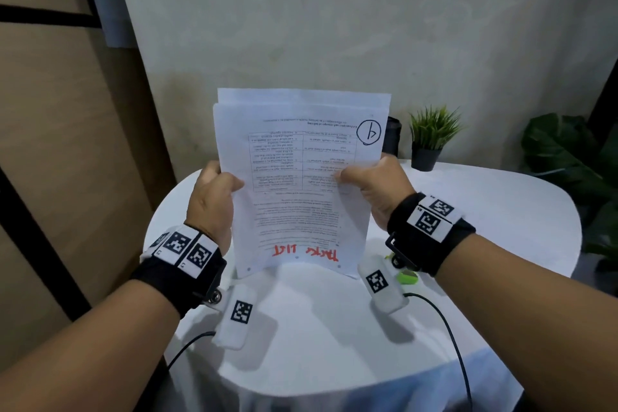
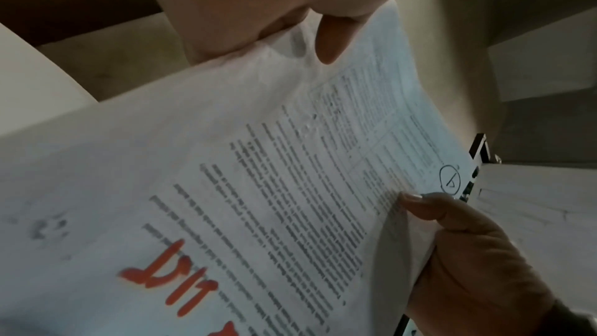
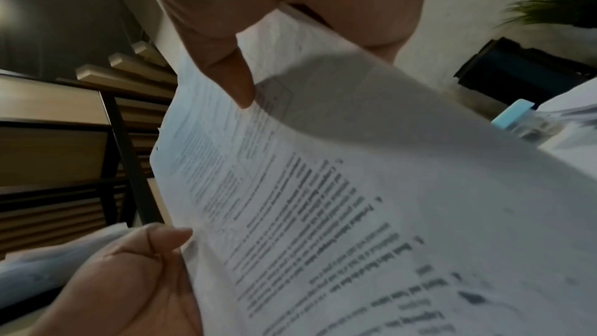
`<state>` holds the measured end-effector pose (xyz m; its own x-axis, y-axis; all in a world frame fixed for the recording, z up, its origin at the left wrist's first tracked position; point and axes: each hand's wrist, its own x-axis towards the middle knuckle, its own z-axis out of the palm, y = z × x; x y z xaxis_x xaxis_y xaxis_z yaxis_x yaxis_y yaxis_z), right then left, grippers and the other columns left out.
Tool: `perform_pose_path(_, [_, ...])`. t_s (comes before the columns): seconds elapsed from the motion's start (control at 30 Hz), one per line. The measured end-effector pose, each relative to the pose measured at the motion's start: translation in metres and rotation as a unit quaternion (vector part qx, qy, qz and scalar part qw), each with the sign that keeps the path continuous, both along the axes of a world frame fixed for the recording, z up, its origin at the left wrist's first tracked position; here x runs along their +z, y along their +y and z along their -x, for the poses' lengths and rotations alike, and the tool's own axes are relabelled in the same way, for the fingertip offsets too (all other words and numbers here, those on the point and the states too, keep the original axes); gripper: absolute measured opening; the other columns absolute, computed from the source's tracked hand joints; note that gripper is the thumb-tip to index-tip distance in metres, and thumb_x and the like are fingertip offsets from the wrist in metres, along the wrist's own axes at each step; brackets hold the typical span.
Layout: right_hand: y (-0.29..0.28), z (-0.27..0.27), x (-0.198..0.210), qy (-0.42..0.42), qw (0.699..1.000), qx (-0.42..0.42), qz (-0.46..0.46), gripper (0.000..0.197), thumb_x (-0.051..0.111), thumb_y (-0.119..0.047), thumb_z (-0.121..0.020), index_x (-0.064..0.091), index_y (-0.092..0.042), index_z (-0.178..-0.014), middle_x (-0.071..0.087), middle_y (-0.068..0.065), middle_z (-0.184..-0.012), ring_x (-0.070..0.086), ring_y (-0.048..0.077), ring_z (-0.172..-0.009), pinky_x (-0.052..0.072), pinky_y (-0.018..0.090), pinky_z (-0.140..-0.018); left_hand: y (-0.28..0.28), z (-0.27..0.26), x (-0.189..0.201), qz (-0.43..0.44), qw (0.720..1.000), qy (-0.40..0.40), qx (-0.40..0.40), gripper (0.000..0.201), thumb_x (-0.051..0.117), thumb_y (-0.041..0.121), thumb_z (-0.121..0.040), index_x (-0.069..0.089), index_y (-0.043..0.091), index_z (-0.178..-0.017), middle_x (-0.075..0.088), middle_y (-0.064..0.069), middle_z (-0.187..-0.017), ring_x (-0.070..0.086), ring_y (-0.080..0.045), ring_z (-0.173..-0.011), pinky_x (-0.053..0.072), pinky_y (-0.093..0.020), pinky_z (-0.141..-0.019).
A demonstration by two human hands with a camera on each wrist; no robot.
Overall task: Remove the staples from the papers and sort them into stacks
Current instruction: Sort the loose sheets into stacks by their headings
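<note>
A bundle of printed papers (image 1: 301, 177) stands upright over the white table (image 1: 334, 328), its lower edge close to the tabletop. The top sheet is upside down, with red handwriting at the bottom and a circled number at the upper right; more sheets show behind its top edge. My left hand (image 1: 224, 181) pinches the left edge, thumb in front. My right hand (image 1: 354, 177) pinches the right edge the same way. The left wrist view shows the papers (image 2: 258, 162) under my left hand (image 2: 323, 35). In the right wrist view my right hand (image 3: 232, 81) presses its thumb on the papers (image 3: 355, 188). No staple is visible.
A small green object (image 1: 406, 277) lies on the table under my right wrist. A potted plant (image 1: 431, 134) and a black object (image 1: 391, 137) stand at the back edge. A light blue item (image 3: 513, 116) sits beside more papers (image 3: 575, 109). Leafy plants (image 1: 568, 157) are at the right.
</note>
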<state>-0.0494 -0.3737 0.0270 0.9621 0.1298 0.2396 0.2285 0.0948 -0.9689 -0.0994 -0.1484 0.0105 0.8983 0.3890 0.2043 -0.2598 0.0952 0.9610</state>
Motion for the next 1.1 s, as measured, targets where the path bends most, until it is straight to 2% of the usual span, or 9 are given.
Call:
perform_pose_path(0.4, [-0.004,-0.003,-0.008,-0.004,1.000,0.012,0.028,0.032,0.072,0.007,-0.069,0.073,-0.004,-0.099,0.076,0.013,-0.103,0.072,0.033,-0.097,0.056,0.050,-0.091,-0.003,-0.003,-0.001,-0.017,1.000,0.011,-0.019,0.036,0.051,0.008,-0.078,0.066,0.008,-0.111,0.079,-0.009,-0.101,0.072,-0.030,-0.094,0.059,-0.042,-0.081])
perform_pose_path(0.5, [-0.006,-0.005,-0.014,0.011,0.994,0.010,0.108,0.034,0.075,-0.008,-0.063,0.072,-0.008,-0.097,0.076,0.012,-0.098,0.073,0.031,-0.087,0.057,0.045,-0.081,0.010,-0.009,0.005,0.035,0.998,0.001,0.049,0.015,0.054,0.001,-0.087,0.067,0.009,-0.083,0.072,0.001,-0.069,0.068,-0.020,-0.074,0.056,-0.025,-0.063])
perform_pose_path(0.6, [-0.009,-0.005,0.004,-0.028,0.978,-0.013,0.208,0.020,0.074,-0.013,-0.083,0.072,-0.010,-0.102,0.077,0.006,-0.097,0.075,0.024,-0.084,0.060,0.046,-0.079,0.035,-0.019,0.020,0.065,0.995,0.005,0.071,0.010,0.065,0.008,-0.077,0.074,0.008,-0.079,0.074,-0.012,-0.091,0.071,-0.028,-0.083,0.060,-0.032,-0.075])
perform_pose_path(0.73, [-0.007,-0.008,0.061,-0.121,0.947,-0.072,0.287,0.010,0.063,-0.016,-0.090,0.072,-0.015,-0.096,0.076,0.000,-0.093,0.074,0.017,-0.081,0.061,0.035,-0.073,0.094,-0.049,0.035,-0.048,0.980,-0.031,0.188,0.025,0.068,0.020,-0.073,0.065,0.026,-0.097,0.060,-0.008,-0.086,0.056,-0.018,-0.063,0.049,-0.029,-0.059])
perform_pose_path(0.83, [0.003,-0.008,0.098,-0.254,0.815,-0.110,0.510,0.007,0.055,-0.016,-0.090,0.059,-0.013,-0.085,0.068,0.006,-0.093,0.064,0.028,-0.090,0.044,0.029,-0.067,0.140,-0.066,0.055,-0.302,0.899,-0.071,0.310,0.065,0.073,0.071,-0.072,0.061,0.041,-0.130,0.067,0.006,-0.117,0.069,-0.016,-0.100,0.059,-0.049,-0.092])
perform_pose_path(0.9, [0.018,-0.004,0.110,-0.313,0.736,-0.073,0.596,0.007,0.051,-0.015,-0.090,0.054,-0.016,-0.084,0.060,0.007,-0.087,0.059,0.031,-0.088,0.038,0.029,-0.067,0.086,-0.033,0.079,-0.557,0.765,-0.165,0.278,0.054,0.070,0.053,-0.085,0.054,0.043,-0.136,0.061,0.004,-0.132,0.061,-0.028,-0.122,0.051,-0.051,-0.102])
perform_pose_path(0.97, [0.038,0.002,0.117,-0.371,0.678,-0.036,0.633,0.009,0.050,-0.015,-0.092,0.058,-0.018,-0.089,0.054,0.001,-0.083,0.054,0.027,-0.081,0.037,0.030,-0.066,0.015,0.008,0.109,-0.718,0.632,-0.226,0.186,0.053,0.072,0.036,-0.082,0.060,0.024,-0.132,0.062,-0.014,-0.127,0.057,-0.043,-0.117,0.046,-0.054,-0.096])
perform_pose_path(1.03, [0.053,0.006,0.120,-0.420,0.636,-0.018,0.647,0.016,0.051,-0.019,-0.094,0.065,-0.019,-0.102,0.054,-0.002,-0.086,0.051,0.023,-0.081,0.036,0.030,-0.067,-0.012,0.011,0.121,-0.806,0.544,-0.160,0.169,0.040,0.073,0.031,-0.085,0.064,0.014,-0.120,0.067,-0.019,-0.113,0.062,-0.043,-0.104,0.048,-0.048,-0.082])
perform_pose_path(1.1, [0.057,0.006,0.122,-0.447,0.641,-0.001,0.624,0.020,0.052,-0.019,-0.093,0.066,-0.021,-0.106,0.063,0.000,-0.093,0.056,0.023,-0.085,0.037,0.029,-0.068,-0.003,-0.001,0.124,-0.819,0.560,-0.066,0.102,0.019,0.065,0.026,-0.094,0.066,0.011,-0.105,0.070,-0.019,-0.099,0.065,-0.041,-0.092,0.042,-0.038,-0.069])
